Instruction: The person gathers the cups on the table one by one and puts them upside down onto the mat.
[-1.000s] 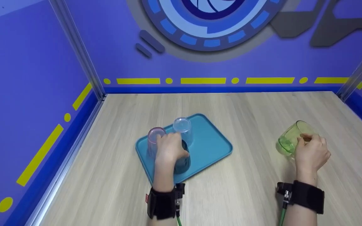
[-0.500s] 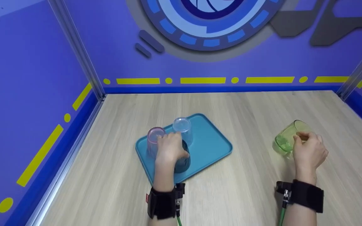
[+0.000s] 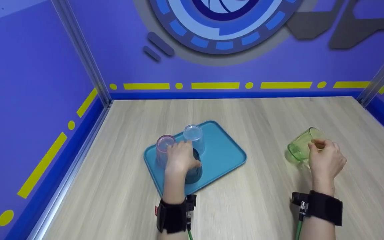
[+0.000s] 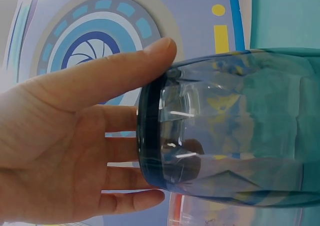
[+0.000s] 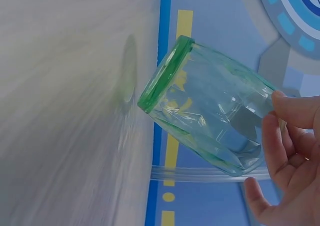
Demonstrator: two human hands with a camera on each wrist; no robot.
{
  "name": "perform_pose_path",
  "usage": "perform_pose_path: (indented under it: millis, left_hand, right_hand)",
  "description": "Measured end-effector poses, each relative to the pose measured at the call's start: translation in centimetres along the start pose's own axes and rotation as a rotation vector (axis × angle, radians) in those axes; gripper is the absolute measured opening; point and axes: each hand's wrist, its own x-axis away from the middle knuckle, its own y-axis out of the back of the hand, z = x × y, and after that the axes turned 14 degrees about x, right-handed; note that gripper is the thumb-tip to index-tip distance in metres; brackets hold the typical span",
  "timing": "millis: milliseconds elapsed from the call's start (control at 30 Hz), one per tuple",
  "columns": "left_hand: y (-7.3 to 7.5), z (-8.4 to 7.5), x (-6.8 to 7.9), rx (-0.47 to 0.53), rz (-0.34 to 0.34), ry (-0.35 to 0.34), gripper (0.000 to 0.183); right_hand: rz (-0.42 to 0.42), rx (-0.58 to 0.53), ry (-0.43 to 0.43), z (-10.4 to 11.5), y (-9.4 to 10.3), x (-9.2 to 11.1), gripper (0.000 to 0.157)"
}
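The left hand (image 3: 180, 157) keeps a wide grip on an upturned dark glass (image 3: 194, 174) on the blue tray (image 3: 222, 146) at left, while the right hand (image 3: 327, 161) narrowly pinches a tilted green glass (image 3: 300, 146).

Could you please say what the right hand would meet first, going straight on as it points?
Past the green glass in the right hand, probably the tabletop, though depth is unclear.
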Motion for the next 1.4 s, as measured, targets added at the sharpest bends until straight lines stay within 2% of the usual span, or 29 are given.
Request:
perform_pose_path:
  millis: [300,467,800,1133,1400]
  left_hand:
    - [0.0,0.06,0.16,0.04,-0.022,0.03,0.071]
    - [0.01,0.06,0.26,0.038,-0.062,0.005,0.07]
    - [0.09,-0.08,0.09,0.028,-0.099,-0.045,0.065]
    - [-0.11,-0.14,-0.16,0.01,-0.122,-0.07,0.066]
    - [-0.1,-0.14,-0.27,0.017,-0.137,-0.131,0.066]
  right_hand:
    - [0.013,-0.003,0.007,0.17,0.11,0.03,0.024]
    - [0.027,0.004,0.004,0.23,0.18,-0.01,0.025]
    - [0.044,0.005,0.0,0.46,0.25,-0.04,0.027]
    - [0.071,0.007,0.023,0.57,0.18,-0.06,0.027]
    - [0.065,0.004,0.042,0.79,0.06,0.0,0.026]
